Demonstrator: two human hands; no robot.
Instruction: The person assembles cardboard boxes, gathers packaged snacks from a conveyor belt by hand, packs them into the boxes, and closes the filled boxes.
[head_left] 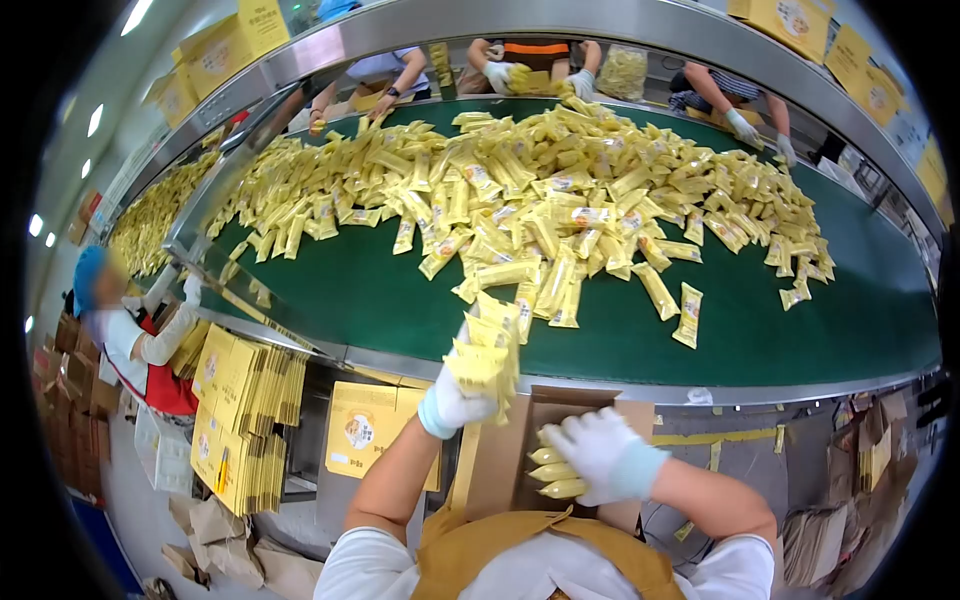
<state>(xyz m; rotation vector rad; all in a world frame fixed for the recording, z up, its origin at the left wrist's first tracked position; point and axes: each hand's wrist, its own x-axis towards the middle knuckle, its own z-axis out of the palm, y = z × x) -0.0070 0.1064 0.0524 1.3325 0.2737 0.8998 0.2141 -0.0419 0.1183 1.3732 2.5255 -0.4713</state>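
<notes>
I have a single view to work from, the head camera, and in it the left hand [455, 402] is closed around a thick bundle of yellow packets [487, 350], lifted over the near edge of the green belt [620, 350] and just beside an open carton [488, 465]. The right hand [607, 452] bends over a short row of packets [553, 471] at the carton's mouth; whether its fingers pinch them or merely press on top, I cannot tell. To handle this well, I would judge, the left grip should be firm enough to keep the bundle together yet soft enough not to crush the wrappers, while the right palm keeps its row level and the ends even, clear of the cardboard. As for direction, the row's packets lie side by side, long axes running roughly across my view, visible ends pointing left and far ends hidden under the glove. The bundle's layers overlap, crimped edges jutting out unevenly, so I can't fix its long axis with confidence. The loose pile [540, 190] beyond points every which way.
</notes>
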